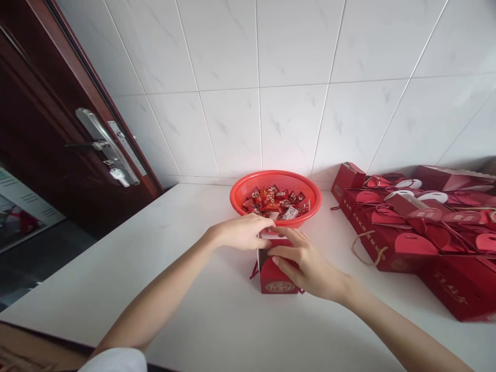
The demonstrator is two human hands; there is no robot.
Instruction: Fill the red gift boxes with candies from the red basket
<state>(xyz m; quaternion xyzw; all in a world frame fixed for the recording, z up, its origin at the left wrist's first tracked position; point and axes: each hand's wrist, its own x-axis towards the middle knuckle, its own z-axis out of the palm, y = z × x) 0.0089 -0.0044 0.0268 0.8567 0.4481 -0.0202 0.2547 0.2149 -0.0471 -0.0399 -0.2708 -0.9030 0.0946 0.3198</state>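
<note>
A small red gift box [279, 285] with an oval patterned label on its front stands on the white counter, its top partly open. My left hand [244, 231] reaches over the box's far left edge, with fingers and thumb bent around the top edge. From the right, my right hand [300, 261] grips the upper part of the box by its front flap, fingers curled over the opening. The hands hide most of the box's top, so its inside cannot be made out. Just behind stands a red plastic basket [237, 199] holding many wrapped sweets [271, 198].
Several red gift boxes [382, 248] with cords and rounded flaps are crowded together on the right of the counter [186, 315]. A tiled wall [228, 129] rises behind. At the left is a dark red door [46, 103] with keys [119, 175] in its lock.
</note>
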